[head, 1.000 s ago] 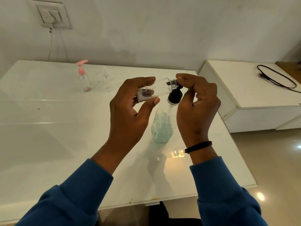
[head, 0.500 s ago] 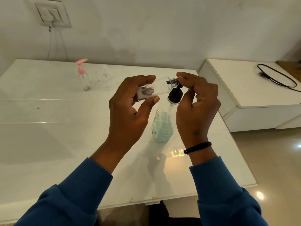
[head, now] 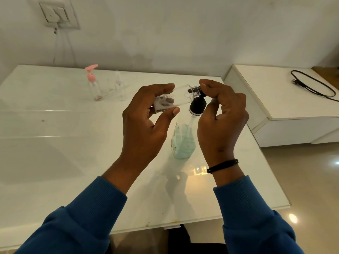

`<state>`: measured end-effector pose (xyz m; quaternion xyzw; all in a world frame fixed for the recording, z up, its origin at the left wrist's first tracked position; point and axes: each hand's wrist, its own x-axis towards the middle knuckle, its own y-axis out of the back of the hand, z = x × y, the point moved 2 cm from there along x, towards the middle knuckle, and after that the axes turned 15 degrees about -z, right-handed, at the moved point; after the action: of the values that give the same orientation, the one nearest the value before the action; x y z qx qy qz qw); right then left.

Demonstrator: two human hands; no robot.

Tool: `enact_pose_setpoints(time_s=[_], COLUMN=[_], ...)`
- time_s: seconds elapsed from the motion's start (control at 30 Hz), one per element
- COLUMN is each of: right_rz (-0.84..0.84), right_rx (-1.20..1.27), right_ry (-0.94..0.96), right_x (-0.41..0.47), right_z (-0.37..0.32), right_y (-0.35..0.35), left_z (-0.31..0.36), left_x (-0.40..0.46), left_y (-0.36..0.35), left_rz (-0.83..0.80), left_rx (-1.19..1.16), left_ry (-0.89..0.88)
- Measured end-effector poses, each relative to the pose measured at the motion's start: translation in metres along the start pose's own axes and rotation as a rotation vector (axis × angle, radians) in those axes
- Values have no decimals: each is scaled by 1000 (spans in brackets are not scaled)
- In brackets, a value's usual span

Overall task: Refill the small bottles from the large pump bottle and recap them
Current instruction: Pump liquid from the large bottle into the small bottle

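Note:
My left hand (head: 145, 125) grips a small clear bottle (head: 178, 97), tilted almost flat, its open neck against the black nozzle of the large pump bottle (head: 183, 142). That large bottle stands on the white table (head: 55, 153) and holds pale green liquid in its lower part. My right hand (head: 222, 120) is curled over the black pump head (head: 198, 106). A little white foam and dark spots lie inside the small bottle. At the back left stand a small bottle with a pink pump (head: 93, 85) and a clear capped small bottle (head: 120, 88).
A wall socket (head: 58, 14) with a hanging white cord is on the back wall. To the right a lower white cabinet (head: 286, 99) carries a coiled black cable (head: 311, 85). The table's front edge and right corner lie near my sleeves.
Both hands and the small bottle stay nearly in place at the pump nozzle. The contents in the small bottle have shifted slightly.

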<state>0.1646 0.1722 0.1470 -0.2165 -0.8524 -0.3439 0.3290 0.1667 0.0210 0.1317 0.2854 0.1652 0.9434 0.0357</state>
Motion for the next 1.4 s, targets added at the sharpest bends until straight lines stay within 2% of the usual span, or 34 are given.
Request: enact_pose_setpoints(time_s=[0.3, 0.47, 0.67, 1.4], right_rz=[-24, 31, 11, 16], right_rx=[14, 1, 50, -26], right_ry=[-16, -8, -87, -19], right_x=[-1, -3, -10, -1], right_z=[1, 1, 4, -4], right_y=[0, 0, -5, 1], left_z=[-1, 1, -1, 0], left_x=[-1, -2, -5, -3], left_y=[1, 0, -2, -2], left_rz=[5, 11, -3, 16], left_rx=[8, -12, -6, -22], left_ry=[-20, -15, -21, -7])
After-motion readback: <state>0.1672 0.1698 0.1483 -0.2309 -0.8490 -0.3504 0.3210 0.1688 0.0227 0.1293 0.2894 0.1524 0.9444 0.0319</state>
